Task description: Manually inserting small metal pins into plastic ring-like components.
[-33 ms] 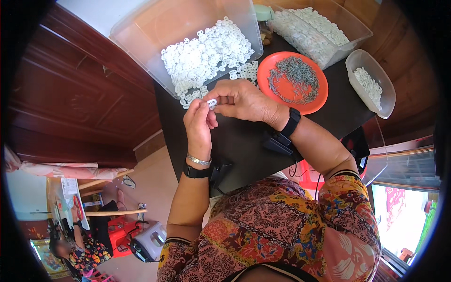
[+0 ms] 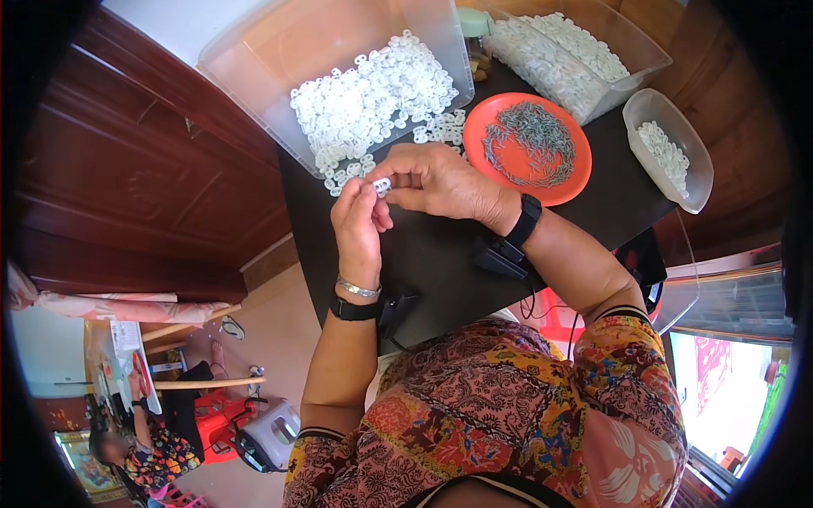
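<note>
A small white plastic piece with two holes [image 2: 382, 185] is pinched between my two hands, over the dark table [image 2: 440, 271]. My left hand [image 2: 359, 222] grips it from the left with thumb and fingertips. From the right, my right hand [image 2: 445, 182] closes thumb and forefinger on the same piece. Just beyond my hands lie loose white pieces [image 2: 354, 172], spilling from a clear bin tipped on its side [image 2: 254, 85] with a heap of the same pieces [image 2: 373, 97]. Right of my right hand sits an orange-red plate [image 2: 578, 182] holding many small grey metal screws [image 2: 533, 140].
A clear bin of white pieces [image 2: 622, 85] stands at the far right, with a small translucent tub [image 2: 699, 182] nearer. Between the bins is a jar with a green lid [image 2: 476, 24]. Black devices [image 2: 504, 256] hang by my wrists. At lower left another person [image 2: 157, 453] sits working.
</note>
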The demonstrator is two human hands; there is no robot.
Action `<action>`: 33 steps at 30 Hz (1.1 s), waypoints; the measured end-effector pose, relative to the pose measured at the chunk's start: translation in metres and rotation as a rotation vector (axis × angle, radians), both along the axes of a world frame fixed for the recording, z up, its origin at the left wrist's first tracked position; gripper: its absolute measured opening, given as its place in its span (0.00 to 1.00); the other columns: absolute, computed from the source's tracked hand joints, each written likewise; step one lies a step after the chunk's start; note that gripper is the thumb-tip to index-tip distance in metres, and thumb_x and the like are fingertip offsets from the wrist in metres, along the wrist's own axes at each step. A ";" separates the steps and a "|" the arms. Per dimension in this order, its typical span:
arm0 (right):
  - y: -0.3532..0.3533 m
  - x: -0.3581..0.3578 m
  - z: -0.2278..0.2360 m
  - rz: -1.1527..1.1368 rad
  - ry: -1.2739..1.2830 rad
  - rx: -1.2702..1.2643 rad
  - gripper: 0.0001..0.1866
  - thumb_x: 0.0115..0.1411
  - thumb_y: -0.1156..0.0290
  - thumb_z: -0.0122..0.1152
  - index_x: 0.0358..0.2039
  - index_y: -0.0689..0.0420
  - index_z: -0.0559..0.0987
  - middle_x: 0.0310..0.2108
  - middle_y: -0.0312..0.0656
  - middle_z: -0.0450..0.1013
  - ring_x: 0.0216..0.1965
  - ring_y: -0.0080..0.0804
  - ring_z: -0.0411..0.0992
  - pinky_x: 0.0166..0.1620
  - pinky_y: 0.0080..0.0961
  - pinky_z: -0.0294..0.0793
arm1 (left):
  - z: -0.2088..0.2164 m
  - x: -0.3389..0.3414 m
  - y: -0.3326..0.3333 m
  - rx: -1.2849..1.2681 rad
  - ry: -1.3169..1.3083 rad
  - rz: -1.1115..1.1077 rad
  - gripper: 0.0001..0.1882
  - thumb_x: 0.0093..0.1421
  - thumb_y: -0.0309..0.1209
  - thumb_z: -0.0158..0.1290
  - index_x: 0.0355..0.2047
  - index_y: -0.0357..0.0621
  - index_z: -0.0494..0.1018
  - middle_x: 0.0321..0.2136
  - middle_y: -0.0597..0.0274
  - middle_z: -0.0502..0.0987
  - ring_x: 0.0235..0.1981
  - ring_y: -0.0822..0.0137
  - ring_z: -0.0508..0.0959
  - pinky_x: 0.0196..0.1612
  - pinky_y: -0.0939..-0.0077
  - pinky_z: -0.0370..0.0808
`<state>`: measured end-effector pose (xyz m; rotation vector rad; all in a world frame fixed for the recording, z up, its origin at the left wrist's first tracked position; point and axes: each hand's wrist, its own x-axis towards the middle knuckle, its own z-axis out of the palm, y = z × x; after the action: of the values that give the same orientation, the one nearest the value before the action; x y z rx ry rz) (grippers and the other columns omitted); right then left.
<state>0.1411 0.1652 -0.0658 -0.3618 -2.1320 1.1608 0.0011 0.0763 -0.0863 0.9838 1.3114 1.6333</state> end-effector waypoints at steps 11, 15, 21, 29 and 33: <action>-0.010 -0.001 0.006 -0.131 -0.016 0.248 0.17 0.48 0.73 0.66 0.41 0.53 0.77 0.27 0.39 0.71 0.25 0.30 0.71 0.29 0.25 0.71 | 0.000 0.003 -0.001 0.036 0.013 0.060 0.11 0.62 0.34 0.46 0.28 0.40 0.69 0.17 0.70 0.67 0.16 0.80 0.65 0.19 0.88 0.61; -0.009 -0.001 0.006 -0.107 0.034 0.326 0.16 0.50 0.70 0.65 0.40 0.55 0.77 0.27 0.40 0.71 0.27 0.36 0.72 0.31 0.28 0.72 | 0.007 0.003 -0.002 0.075 -0.009 0.069 0.10 0.60 0.33 0.47 0.25 0.39 0.69 0.17 0.70 0.67 0.16 0.80 0.66 0.20 0.87 0.61; -0.011 -0.001 0.011 -0.086 0.162 0.409 0.16 0.51 0.69 0.64 0.41 0.56 0.76 0.26 0.41 0.71 0.28 0.40 0.72 0.31 0.30 0.71 | 0.013 0.005 -0.005 0.171 0.012 0.046 0.11 0.60 0.33 0.47 0.25 0.39 0.69 0.17 0.69 0.66 0.17 0.79 0.65 0.22 0.86 0.61; -0.019 0.000 0.017 -0.094 0.241 0.473 0.15 0.51 0.70 0.64 0.41 0.57 0.75 0.26 0.42 0.71 0.27 0.40 0.72 0.30 0.30 0.72 | 0.014 0.009 -0.013 0.281 0.028 0.037 0.13 0.61 0.34 0.46 0.24 0.38 0.67 0.17 0.67 0.66 0.18 0.78 0.65 0.23 0.85 0.61; -0.019 0.001 0.019 -0.098 0.245 0.514 0.15 0.51 0.69 0.64 0.40 0.56 0.75 0.25 0.41 0.71 0.26 0.40 0.72 0.28 0.30 0.71 | 0.016 0.012 -0.014 0.294 0.027 0.019 0.14 0.62 0.35 0.45 0.24 0.38 0.66 0.17 0.67 0.66 0.18 0.78 0.65 0.23 0.85 0.61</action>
<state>0.1424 0.1462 -0.0467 -0.0815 -2.0738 0.5370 0.0129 0.0624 -0.0699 1.1723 1.1198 1.8693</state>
